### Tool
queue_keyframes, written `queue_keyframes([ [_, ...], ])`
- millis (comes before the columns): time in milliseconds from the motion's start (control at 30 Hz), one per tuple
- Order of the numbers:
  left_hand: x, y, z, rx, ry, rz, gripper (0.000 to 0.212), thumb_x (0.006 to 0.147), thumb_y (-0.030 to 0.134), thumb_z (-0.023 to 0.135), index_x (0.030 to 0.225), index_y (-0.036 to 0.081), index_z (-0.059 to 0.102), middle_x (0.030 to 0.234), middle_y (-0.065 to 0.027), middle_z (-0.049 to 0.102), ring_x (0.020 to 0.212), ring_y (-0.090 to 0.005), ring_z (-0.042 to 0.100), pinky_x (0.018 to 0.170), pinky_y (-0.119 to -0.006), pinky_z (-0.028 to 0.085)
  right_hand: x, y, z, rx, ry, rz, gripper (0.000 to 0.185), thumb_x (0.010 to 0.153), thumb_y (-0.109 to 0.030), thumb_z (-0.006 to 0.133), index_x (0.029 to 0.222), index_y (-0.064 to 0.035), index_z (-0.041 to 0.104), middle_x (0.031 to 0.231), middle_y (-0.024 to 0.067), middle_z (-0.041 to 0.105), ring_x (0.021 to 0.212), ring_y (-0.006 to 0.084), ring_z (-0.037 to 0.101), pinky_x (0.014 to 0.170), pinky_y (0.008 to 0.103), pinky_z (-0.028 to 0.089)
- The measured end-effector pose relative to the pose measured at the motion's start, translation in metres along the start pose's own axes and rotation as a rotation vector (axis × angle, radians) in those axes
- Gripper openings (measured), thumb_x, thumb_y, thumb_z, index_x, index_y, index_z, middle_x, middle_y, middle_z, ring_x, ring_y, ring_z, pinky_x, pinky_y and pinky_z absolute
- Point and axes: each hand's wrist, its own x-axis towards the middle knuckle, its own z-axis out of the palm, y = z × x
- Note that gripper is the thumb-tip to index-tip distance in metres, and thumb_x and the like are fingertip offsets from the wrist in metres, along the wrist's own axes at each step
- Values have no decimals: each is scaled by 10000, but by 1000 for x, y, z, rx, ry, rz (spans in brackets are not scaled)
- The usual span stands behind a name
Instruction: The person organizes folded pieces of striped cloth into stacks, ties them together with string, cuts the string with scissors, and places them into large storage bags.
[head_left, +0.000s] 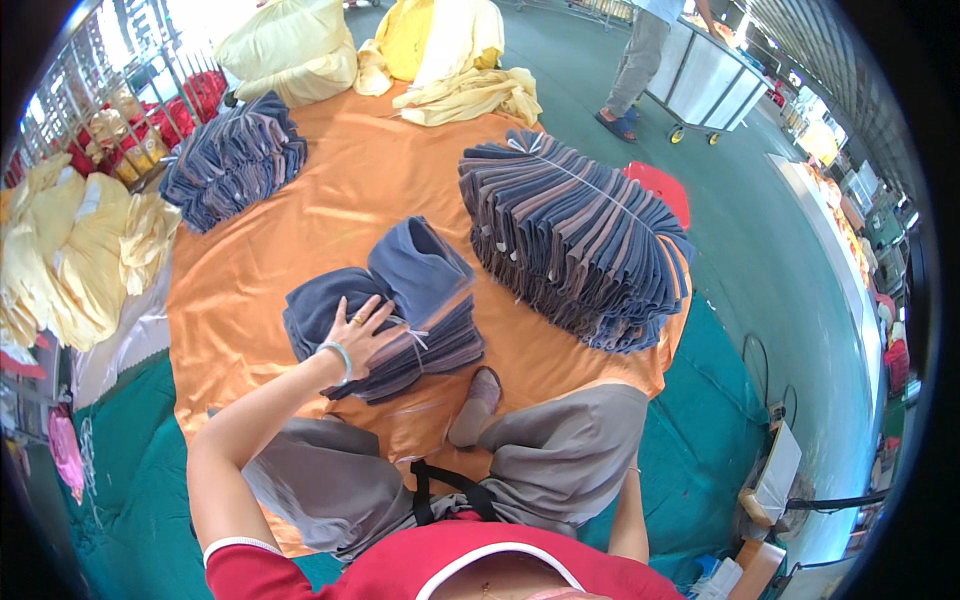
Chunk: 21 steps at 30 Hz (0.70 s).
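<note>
A bundle of folded dark blue and purplish cloth pieces (420, 300), bound with a thin white tie (417, 335), lies on an orange cloth (360, 165) between my knees. On its left part rests my left hand (364, 330), fingers spread, wearing a ring and a pale bangle. The bundle's top pieces curl up at the right. My right arm hangs down beside my right thigh; the right hand is hidden. To the right stands a larger tied bundle of similar cloth (577, 232). Another such bundle (236, 161) lies at the upper left.
Yellow fabric heaps (82, 247) lie at the left, and pale yellow fabric sacks (292, 52) beyond the orange cloth. A red plastic item (660, 191) is behind the large bundle. A person (637, 60) stands by a wheeled cart (705, 79). Boxes and cables (772, 472) sit lower right.
</note>
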Motion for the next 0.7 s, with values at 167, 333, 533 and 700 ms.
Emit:
queue_keyframes([
  [167,9,-29,1,-37,93,-2,870,528,233,691,1291,315,282,1380,-84,188,1284,-258,152,990,-523,191,1,1,-10,82,56,-6,269,793,-259,532,806,8,567,712,166,591,613,235,566,570,324,451],
  [333,13,-42,2,-68,99,-15,846,559,250,693,1290,325,275,1383,-53,201,1285,-231,160,1000,-514,190,-5,-35,-46,713,349,65,291,847,-268,470,852,7,567,785,123,601,668,187,555,630,301,450],
  [533,17,-44,5,-143,132,-1,820,559,230,683,1275,329,297,1374,-50,219,1281,-240,170,991,-531,197,-28,-135,-106,682,364,-263,488,854,-333,463,1177,30,415,1203,151,428,1151,256,369,971,339,256],
  [700,14,-47,6,-145,121,-5,813,575,242,691,1276,338,292,1380,-43,199,1284,-240,157,992,-531,192,-23,-154,-114,422,330,-250,479,762,-252,580,1124,36,456,1161,167,457,1101,284,411,944,348,295],
])
